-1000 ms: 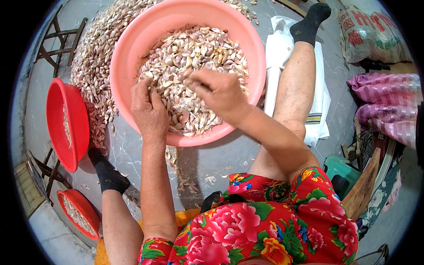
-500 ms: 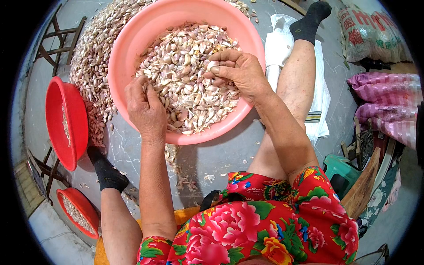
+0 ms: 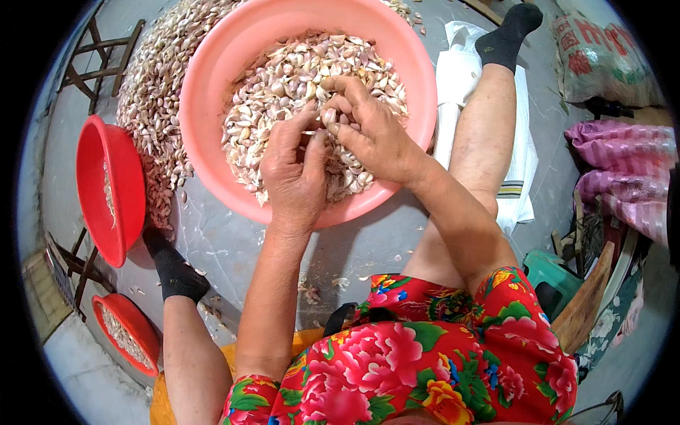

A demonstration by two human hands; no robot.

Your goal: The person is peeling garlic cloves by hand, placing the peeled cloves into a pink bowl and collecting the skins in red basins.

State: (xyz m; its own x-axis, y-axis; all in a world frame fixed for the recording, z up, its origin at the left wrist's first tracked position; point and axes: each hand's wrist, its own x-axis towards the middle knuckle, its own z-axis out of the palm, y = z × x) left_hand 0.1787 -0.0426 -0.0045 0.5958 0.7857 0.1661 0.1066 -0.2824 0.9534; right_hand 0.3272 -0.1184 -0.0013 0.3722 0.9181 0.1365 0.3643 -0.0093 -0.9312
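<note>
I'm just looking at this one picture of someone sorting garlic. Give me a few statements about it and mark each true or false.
1. Both hands are over the big pink basin. True: the left hand and right hand meet above the garlic cloves in it.
2. The pink basin is empty. False: it is heaped with cloves.
3. A red bowl sits on the person's left. True.
4. The garlic pile on the floor lies to the right of the basin. False: it lies to its left.
5. The person wears black socks. True.
6. The right hand holds a knife. False: no knife shows; its fingers pinch at a clove.
</note>
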